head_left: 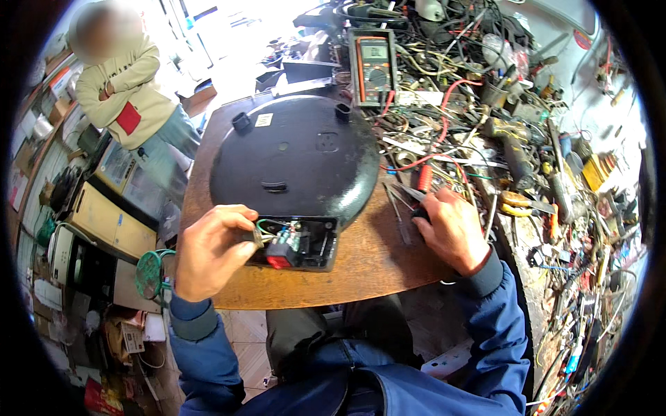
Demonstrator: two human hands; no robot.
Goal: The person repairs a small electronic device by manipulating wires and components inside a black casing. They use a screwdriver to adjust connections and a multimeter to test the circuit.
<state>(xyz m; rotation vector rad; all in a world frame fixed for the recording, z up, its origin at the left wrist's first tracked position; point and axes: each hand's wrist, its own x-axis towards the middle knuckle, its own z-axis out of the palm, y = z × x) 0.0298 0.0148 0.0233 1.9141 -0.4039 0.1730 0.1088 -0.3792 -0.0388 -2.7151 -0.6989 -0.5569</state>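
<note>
A shallow, open black plastic box (pixel 325 253) lay on the worn brown wooden table (pixel 368 274), at the near edge of a large, round, glossy black pan (pixel 291 159) turned underside up. The person's left hand (pixel 211 251) was at the left end of this box, its thumb and forefinger curved toward each other, the forefinger at the upper corner and the thumb lower down. Whether they pinched the box's wall or the wires inside, I cannot tell. Within the box, thin coloured wires (pixel 266 227) ran close to those fingertips, and a dark block with a red face, a red-fronted switch (pixel 279 261), sat just right of the thumb.

The right hand (pixel 452 229) was well apart from the box, over to its right, with the fingers curled around a pointed grey metal tool with a dark handle (pixel 414 195); the tip pointed up and leftward, away from the person. Just left of that hand, a slim metal rod-like tool (pixel 398 215) lay on the tabletop, and beyond its knuckles was a ribbed red handle (pixel 424 178).

Past the pan's far right side stood a grey-and-orange multimeter (pixel 374 67), its red lead (pixel 445 114) trailing through a dense heap of cables and tools (pixel 444 55).
</note>
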